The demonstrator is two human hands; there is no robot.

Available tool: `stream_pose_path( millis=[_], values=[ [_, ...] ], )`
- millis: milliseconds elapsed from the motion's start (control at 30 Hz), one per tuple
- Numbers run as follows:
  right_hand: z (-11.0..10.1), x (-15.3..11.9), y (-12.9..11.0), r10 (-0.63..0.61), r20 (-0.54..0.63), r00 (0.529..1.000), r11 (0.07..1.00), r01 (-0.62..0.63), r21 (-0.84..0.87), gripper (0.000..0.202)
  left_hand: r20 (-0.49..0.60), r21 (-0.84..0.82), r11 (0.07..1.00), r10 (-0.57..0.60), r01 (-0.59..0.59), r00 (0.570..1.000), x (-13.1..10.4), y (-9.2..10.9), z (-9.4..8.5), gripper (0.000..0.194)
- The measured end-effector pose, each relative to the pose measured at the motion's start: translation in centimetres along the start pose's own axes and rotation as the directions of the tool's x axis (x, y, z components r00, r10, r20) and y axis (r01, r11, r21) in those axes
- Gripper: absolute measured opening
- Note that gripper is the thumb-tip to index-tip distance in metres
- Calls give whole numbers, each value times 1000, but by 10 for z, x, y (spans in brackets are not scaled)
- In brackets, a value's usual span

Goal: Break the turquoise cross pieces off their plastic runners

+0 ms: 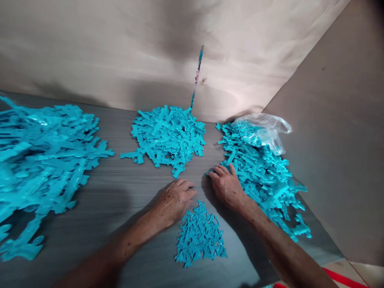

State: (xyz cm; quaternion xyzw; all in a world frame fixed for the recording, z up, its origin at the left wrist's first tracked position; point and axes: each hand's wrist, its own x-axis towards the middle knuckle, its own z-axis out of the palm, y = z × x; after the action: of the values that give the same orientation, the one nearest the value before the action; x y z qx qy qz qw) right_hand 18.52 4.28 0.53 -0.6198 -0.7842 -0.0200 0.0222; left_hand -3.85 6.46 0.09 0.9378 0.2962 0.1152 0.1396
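Note:
Turquoise flat pieces lie in several piles on a grey table [120, 192]. My left hand [177, 200] is above the table between the middle pile [171, 138] and a small pile of tiny pieces [200, 238]; its fingers are bent together and what they hold, if anything, is hidden. My right hand [226, 182] reaches to the left edge of the right pile [267, 180], its fingers curled down at a turquoise piece [209, 172] that shows beside the fingertips.
A large pile [45, 156] spreads over the left side. A clear plastic bag [264, 128] with turquoise pieces rests on the right pile. Pale boards [120, 52] stand behind, with a narrow slot [197, 76]. Something red [345, 278] shows at bottom right.

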Motion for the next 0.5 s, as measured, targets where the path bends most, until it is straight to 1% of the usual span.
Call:
stream_pose_path(
  millis=[67, 133, 167, 200, 267, 333, 400, 500],
  values=[
    [-5, -5, -7, -83, 3, 997, 991, 82, 109, 30, 94, 3, 1000, -16, 15, 995, 7, 8, -7, 17],
    [-9, -9, -10, -128, -39, 991, 957, 134, 255, 31, 131, 28, 999, -26, 22, 991, 12, 15, -9, 14],
    [-9, -11, -10, -118, -75, 990, 937, 136, 321, 32, 139, 43, 999, -36, 30, 990, 13, 18, -8, 14],
    [-9, -12, -10, -76, -118, 990, 921, 115, 373, 33, 147, 56, 998, -43, 35, 988, 15, 20, -7, 14],
    [-6, -15, -6, 47, -219, 974, 902, 53, 429, 31, 162, 69, 997, -57, 47, 985, 17, 22, -4, 11],
    [-1, -16, -1, 135, -272, 953, 890, 4, 456, 30, 176, 66, 996, -67, 56, 982, 18, 23, -3, 9],
    [4, -16, 3, 162, -294, 942, 886, -7, 464, 30, 186, 57, 995, -87, 77, 979, 19, 25, -5, 9],
    [7, -15, 2, 151, -335, 930, 895, 16, 446, 31, 220, 39, 992, -122, 116, 968, 19, 27, -11, 16]
  ],
)
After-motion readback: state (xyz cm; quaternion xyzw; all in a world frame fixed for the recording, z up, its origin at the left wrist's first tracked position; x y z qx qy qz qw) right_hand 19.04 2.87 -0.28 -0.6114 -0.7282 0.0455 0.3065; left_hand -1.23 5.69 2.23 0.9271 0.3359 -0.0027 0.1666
